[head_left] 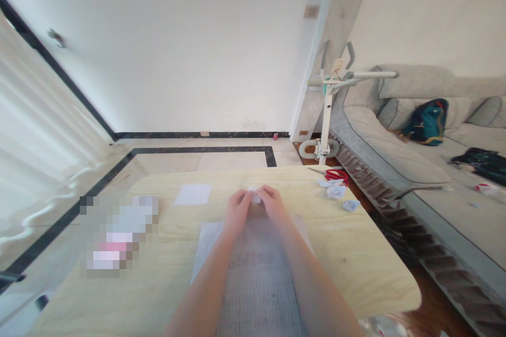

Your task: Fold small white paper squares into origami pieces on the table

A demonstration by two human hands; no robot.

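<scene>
Over the middle of a light wooden table (356, 253), my left hand (236, 211) and my right hand (272, 205) meet with fingers pinched on a small white folded paper piece (255, 195). Both forearms lie over a grey gridded mat (256, 279) on the near part of the table. A white square paper sheet (193, 194) lies flat to the left of my hands. Red-handled scissors (335, 174) rest at the far right of the table, next to crumpled white paper scraps (336, 189).
A pixelated patch (118, 234) covers something at the table's left. A grey sofa (399, 163) with a dark teal bag (429, 121) stands on the right. A white exercise machine (328, 110) stands beyond the table. White curtains (35, 131) hang at left.
</scene>
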